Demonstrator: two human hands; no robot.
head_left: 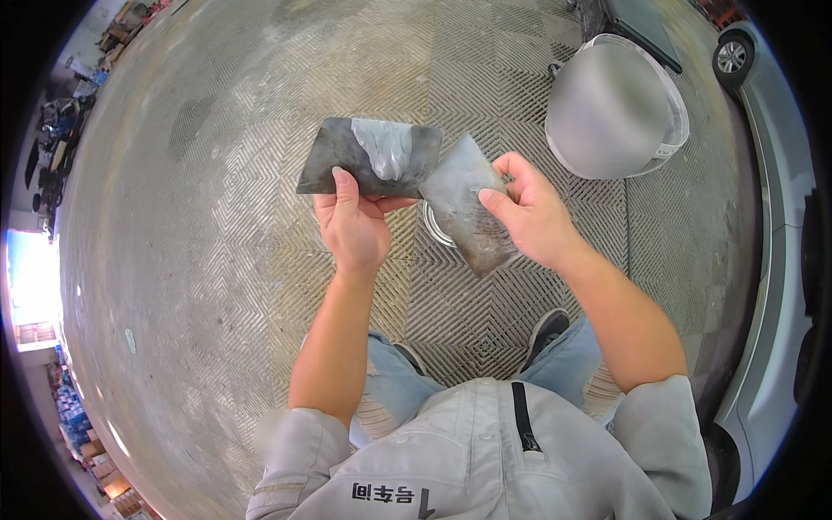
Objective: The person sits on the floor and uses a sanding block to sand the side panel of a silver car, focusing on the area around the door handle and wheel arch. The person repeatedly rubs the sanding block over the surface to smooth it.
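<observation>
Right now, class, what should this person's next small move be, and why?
Probably sweep the grey plate in the right hand across the pale paste: the paste lies streaked on the dark plate in the left hand, and both plates are close together.

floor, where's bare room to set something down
Widest bare floor lies left of the left hand; more shows between the right hand and the car. Crowded: below the grey plate, where a tin shows, and upper right around the bucket.
</observation>
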